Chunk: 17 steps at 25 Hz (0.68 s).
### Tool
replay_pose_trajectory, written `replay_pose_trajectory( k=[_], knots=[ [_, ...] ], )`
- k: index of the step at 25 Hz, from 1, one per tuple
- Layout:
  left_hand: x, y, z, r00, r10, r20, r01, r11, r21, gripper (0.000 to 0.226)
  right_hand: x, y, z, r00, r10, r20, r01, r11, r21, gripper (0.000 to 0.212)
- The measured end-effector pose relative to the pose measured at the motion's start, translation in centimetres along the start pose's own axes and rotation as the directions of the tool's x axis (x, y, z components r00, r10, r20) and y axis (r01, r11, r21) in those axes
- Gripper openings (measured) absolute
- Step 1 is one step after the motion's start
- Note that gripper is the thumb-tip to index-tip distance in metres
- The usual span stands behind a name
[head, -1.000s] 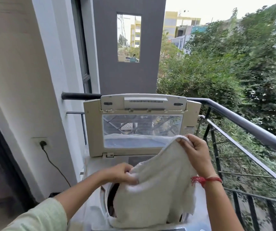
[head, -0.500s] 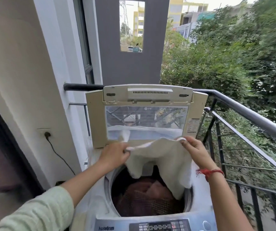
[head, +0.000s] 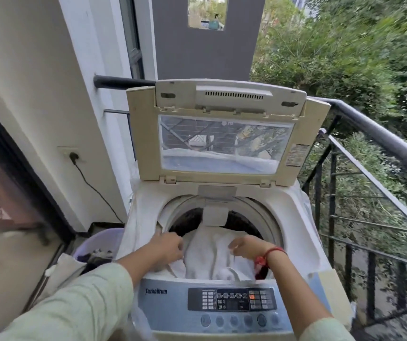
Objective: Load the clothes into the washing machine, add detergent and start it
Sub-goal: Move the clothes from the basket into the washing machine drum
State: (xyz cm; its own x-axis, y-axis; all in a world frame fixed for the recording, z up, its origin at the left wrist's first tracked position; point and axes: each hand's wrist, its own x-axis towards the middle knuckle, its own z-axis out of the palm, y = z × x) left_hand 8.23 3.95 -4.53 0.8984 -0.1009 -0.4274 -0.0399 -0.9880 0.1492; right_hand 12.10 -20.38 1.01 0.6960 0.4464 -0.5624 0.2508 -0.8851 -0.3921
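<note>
Cream top-loading washing machine (head: 295,217), lid up, has a white towelling cloth (head: 209,254) in its drum (head: 190,219); the lilac plastic basket (head: 104,233) beside it holds dark clothes (head: 99,255). The cloth lies under both hands. Left hand (head: 170,247) and right hand (head: 245,247), apart, curl fingers against it; grip cannot be told

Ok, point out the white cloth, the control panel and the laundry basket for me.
white cloth (head: 212,254): head view, its middle, inside the drum.
control panel (head: 232,299): head view, the dark display area.
laundry basket (head: 96,238): head view, its lilac rim.
</note>
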Motion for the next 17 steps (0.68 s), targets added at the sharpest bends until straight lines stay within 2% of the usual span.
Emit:
replay_pose_trajectory(
  k=[3,5,7,9,11,12,14,16,17],
  knots=[
    [-1.4,-1.4,-1.6,0.983,0.019,-0.18,-0.062,0.969,-0.238,0.025,1.3,-1.5,-0.9,0.968,-0.011,-0.252,0.084,0.956,0.282,0.03],
    [-3.2,-3.2,-2.9,0.936,-0.031,-0.35,-0.116,0.913,-0.392,0.03,1.8,-3.2,-1.5,0.92,-0.022,-0.392,0.167,0.925,0.341,0.03],
    [-5.6,-5.6,-4.0,0.823,-0.119,-0.555,-0.179,0.873,-0.453,0.04,1.8,-6.0,-2.0,0.883,-0.066,-0.464,0.271,0.88,0.39,0.029],
    [-8.4,-8.5,-4.8,0.7,-0.261,-0.665,-0.162,0.849,-0.504,0.032,1.5,-10.3,-1.9,0.862,-0.157,-0.482,0.393,0.808,0.439,0.027],
    [-10.7,-12.2,-3.8,0.632,-0.394,-0.667,-0.081,0.823,-0.562,0.017,1.8,-15.1,-0.9,0.851,-0.277,-0.446,0.479,0.756,0.446,0.023],
    [-11.7,-14.1,-2.9,0.626,-0.432,-0.649,-0.042,0.813,-0.581,0.016,2.3,-17.3,-0.1,0.846,-0.341,-0.409,0.508,0.75,0.425,0.022],
    [-13.0,-18.4,-0.1,0.645,-0.485,-0.591,0.017,0.782,-0.623,0.018,4.1,-21.9,2.0,0.845,-0.43,-0.317,0.528,0.763,0.373,0.021],
    [-13.9,-22.5,2.4,0.669,-0.541,-0.51,0.081,0.735,-0.673,0.017,6.6,-25.8,4.0,0.857,-0.451,-0.249,0.514,0.779,0.358,0.02],
    [-14.1,-24.7,3.6,0.679,-0.559,-0.475,0.102,0.713,-0.694,0.024,8.1,-27.8,5.0,0.863,-0.451,-0.225,0.504,0.781,0.369,0.02]
  ],
)
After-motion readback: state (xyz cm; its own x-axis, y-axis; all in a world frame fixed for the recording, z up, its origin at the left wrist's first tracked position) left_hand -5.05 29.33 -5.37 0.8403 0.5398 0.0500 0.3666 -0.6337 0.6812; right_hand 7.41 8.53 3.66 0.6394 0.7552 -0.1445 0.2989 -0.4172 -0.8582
